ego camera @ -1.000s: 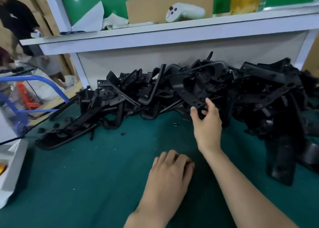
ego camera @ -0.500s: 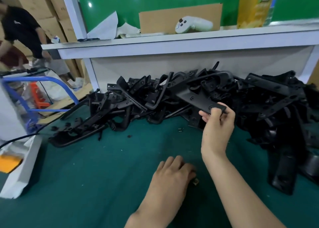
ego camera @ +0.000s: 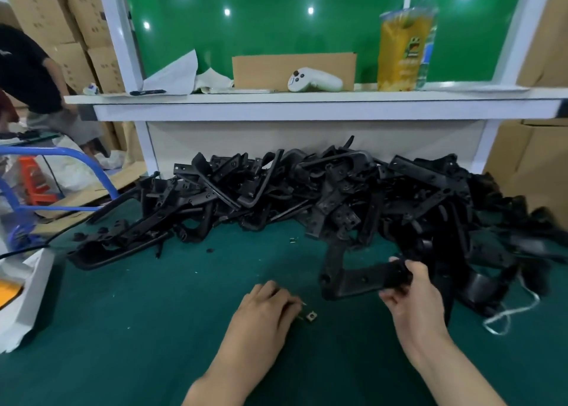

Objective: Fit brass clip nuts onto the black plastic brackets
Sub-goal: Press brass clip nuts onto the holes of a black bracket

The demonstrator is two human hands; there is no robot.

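One bracket point(ego camera: 365, 279) gripped by right hand point(ego camera: 412, 301), left hand point(ego camera: 264, 310) curled (hold unclear) by nut point(ego camera: 309, 316)

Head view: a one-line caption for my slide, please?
Right hand grips a black bracket; left hand lies beside a brass clip nut.

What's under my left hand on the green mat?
One brass clip nut shows on the green mat at the fingertips of the left hand. Anything beneath the palm is covered.
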